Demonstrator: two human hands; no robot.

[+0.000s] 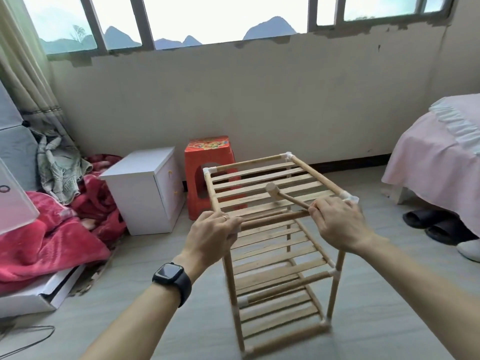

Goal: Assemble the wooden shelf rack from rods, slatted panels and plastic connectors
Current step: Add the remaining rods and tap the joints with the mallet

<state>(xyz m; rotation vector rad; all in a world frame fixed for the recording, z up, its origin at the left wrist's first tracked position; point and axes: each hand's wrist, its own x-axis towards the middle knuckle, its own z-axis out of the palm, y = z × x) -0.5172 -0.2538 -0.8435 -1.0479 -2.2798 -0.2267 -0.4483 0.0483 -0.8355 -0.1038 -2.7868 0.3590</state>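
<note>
Mid-frame, the left hand [211, 233] grips the top front rod [272, 220] of the shelf rack [278, 255]; the right hand [337, 224] holds a wooden mallet [285, 197] over its slats [259, 183].

Head-worn view down onto shelf rack [275, 219]

A white cabinet [145, 188] stands at nine o'clock, a red stool [207, 162] just beside it; a red blanket [49, 245] lies heaped at eight. A pink-covered bed [428, 165] fills three o'clock, dark slippers [422, 219] beneath its edge; windows [223, 14] span twelve.
</note>
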